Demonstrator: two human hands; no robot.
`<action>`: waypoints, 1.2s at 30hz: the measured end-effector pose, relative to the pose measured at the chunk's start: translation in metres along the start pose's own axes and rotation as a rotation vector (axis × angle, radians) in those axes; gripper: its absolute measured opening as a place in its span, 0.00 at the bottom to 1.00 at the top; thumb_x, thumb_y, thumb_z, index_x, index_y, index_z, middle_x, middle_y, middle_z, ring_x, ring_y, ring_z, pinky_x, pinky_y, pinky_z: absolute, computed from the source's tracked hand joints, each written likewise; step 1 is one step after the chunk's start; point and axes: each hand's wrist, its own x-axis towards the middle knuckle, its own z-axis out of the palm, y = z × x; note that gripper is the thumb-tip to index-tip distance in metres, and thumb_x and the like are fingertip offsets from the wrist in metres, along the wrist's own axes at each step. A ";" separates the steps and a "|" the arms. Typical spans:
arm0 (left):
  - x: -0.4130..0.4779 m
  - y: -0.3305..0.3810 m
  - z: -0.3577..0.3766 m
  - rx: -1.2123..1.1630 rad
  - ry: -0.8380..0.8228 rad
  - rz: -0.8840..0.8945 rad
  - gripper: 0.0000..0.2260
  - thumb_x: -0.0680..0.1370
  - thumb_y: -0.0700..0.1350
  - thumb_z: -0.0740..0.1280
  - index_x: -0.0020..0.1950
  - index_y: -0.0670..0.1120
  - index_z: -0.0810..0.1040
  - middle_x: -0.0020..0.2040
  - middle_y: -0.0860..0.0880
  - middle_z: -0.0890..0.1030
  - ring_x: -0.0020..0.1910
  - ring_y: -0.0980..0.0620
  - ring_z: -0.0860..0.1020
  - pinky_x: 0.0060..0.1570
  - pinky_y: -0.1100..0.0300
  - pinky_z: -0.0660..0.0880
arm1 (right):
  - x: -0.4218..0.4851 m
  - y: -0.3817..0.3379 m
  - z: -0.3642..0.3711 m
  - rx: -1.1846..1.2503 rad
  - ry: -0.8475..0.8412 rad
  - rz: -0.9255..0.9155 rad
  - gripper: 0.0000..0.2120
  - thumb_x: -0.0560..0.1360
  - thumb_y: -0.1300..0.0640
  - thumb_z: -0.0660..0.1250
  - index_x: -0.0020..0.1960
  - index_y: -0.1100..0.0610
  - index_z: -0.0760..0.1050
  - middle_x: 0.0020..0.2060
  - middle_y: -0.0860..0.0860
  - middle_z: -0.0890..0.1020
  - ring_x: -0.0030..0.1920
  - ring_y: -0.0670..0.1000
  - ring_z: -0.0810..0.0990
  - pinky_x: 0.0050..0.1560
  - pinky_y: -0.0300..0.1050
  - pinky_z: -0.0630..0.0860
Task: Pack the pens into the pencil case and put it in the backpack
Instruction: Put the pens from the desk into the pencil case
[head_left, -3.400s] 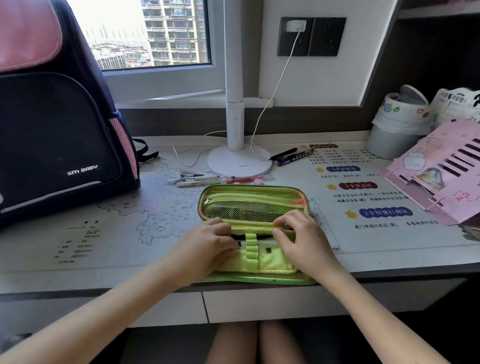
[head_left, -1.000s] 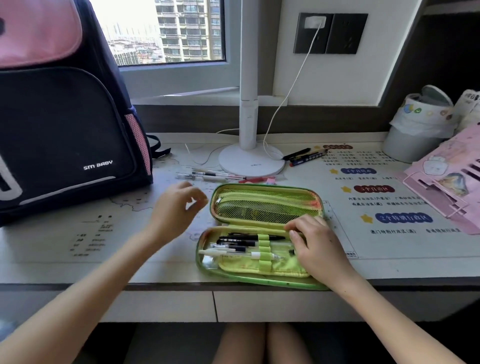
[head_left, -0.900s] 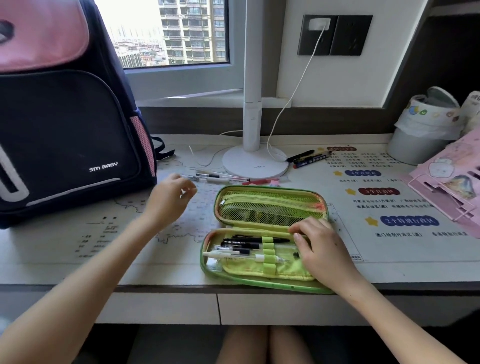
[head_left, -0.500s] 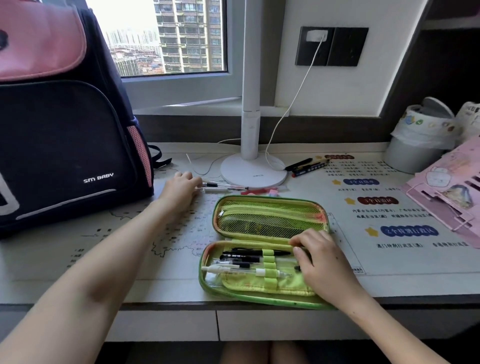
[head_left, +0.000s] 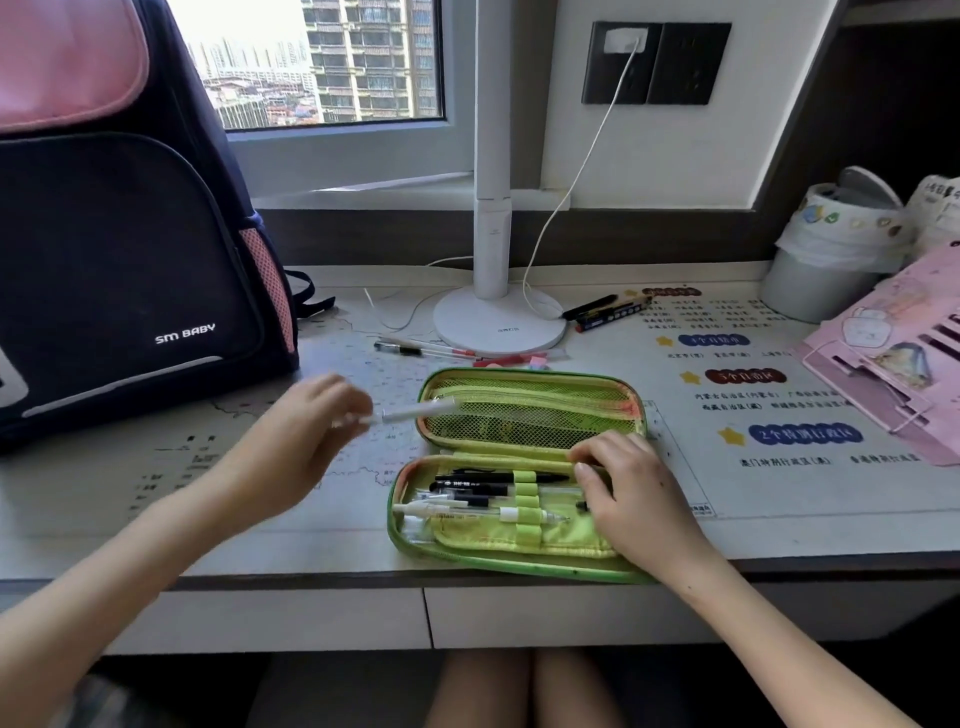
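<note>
At the window desk (head_left: 156, 519), pinching a white pen (head_left: 421, 410) in the left hand (head_left: 301, 441), aiming its long axis rightward at the open pencil case (head_left: 545, 415) lying just beside, steadying the case's right end with curled right hand (head_left: 634, 493), leaving the backpack (head_left: 130, 260) upright far left.

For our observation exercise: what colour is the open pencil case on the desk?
Green: the pencil case has a darker rim and yellow-green lining; the head view shows it best.
</note>
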 end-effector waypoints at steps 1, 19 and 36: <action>-0.014 0.013 -0.005 0.010 -0.019 0.053 0.07 0.76 0.44 0.61 0.48 0.42 0.76 0.45 0.51 0.74 0.44 0.53 0.72 0.46 0.61 0.72 | 0.001 0.000 0.000 0.002 0.002 -0.001 0.06 0.76 0.59 0.62 0.51 0.54 0.77 0.47 0.46 0.78 0.52 0.47 0.72 0.53 0.42 0.69; -0.013 0.069 0.025 -0.016 -0.267 0.292 0.02 0.75 0.39 0.66 0.44 0.42 0.78 0.44 0.46 0.78 0.44 0.50 0.71 0.42 0.60 0.71 | 0.000 -0.002 0.000 -0.019 0.002 0.007 0.07 0.77 0.58 0.61 0.51 0.55 0.77 0.47 0.48 0.79 0.52 0.48 0.71 0.51 0.41 0.69; -0.003 0.077 0.060 -0.281 -0.169 0.161 0.02 0.71 0.40 0.71 0.39 0.42 0.80 0.40 0.46 0.78 0.41 0.47 0.75 0.43 0.49 0.74 | 0.002 -0.003 0.001 0.030 -0.037 -0.012 0.07 0.77 0.60 0.61 0.51 0.57 0.77 0.47 0.49 0.77 0.50 0.46 0.68 0.49 0.35 0.61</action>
